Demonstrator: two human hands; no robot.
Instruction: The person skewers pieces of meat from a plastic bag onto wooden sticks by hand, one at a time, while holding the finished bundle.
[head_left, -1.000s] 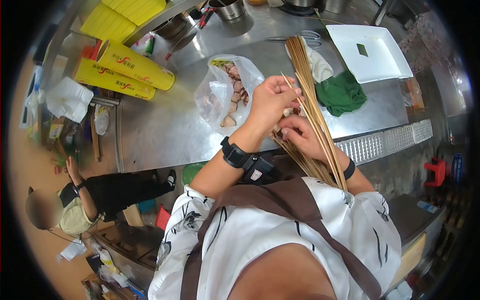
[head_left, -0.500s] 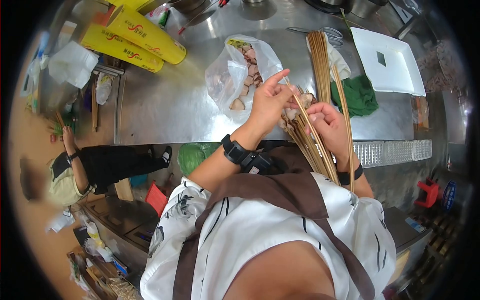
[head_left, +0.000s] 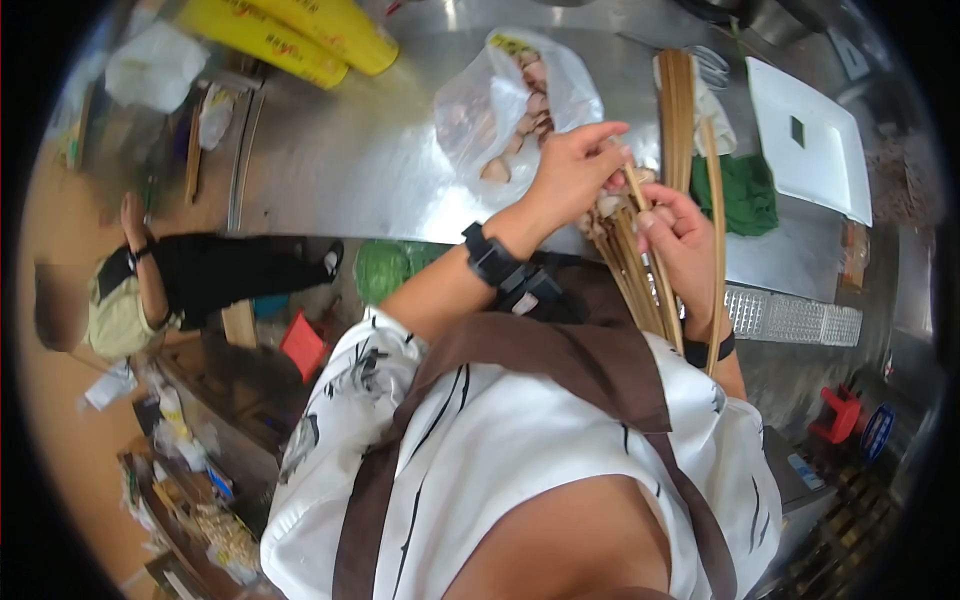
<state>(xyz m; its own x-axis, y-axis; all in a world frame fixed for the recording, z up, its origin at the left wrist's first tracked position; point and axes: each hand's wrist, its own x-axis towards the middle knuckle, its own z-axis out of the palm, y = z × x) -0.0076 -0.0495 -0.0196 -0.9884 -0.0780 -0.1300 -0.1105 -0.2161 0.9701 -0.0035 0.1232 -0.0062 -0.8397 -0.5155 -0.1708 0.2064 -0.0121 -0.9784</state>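
Observation:
My right hand [head_left: 682, 245] is closed around thin wooden skewers [head_left: 650, 235] that slant up to the left. At their upper ends is my left hand [head_left: 580, 170], its index finger stretched out and the other fingers pinched. Whatever sits in that pinch is hidden. Below both hands, a fan of skewers [head_left: 628, 262] with pale pieces of meat [head_left: 607, 206] at the tips rests at the table edge. Beyond my left hand lies an open clear plastic bag [head_left: 470, 120] holding pinkish meat slices [head_left: 535, 105].
A thick bundle of bare skewers [head_left: 676, 115] lies on a pale cloth, beside a green cloth [head_left: 745, 195] and a white tray [head_left: 805, 130]. Yellow rolls [head_left: 340, 30] stand at the metal table's [head_left: 330, 160] back left. Another person [head_left: 130, 295] is at the left.
The view has shifted, so the table appears higher and farther right. My hands stay close together at the skewer tips, with the left index finger now pointing more to the right.

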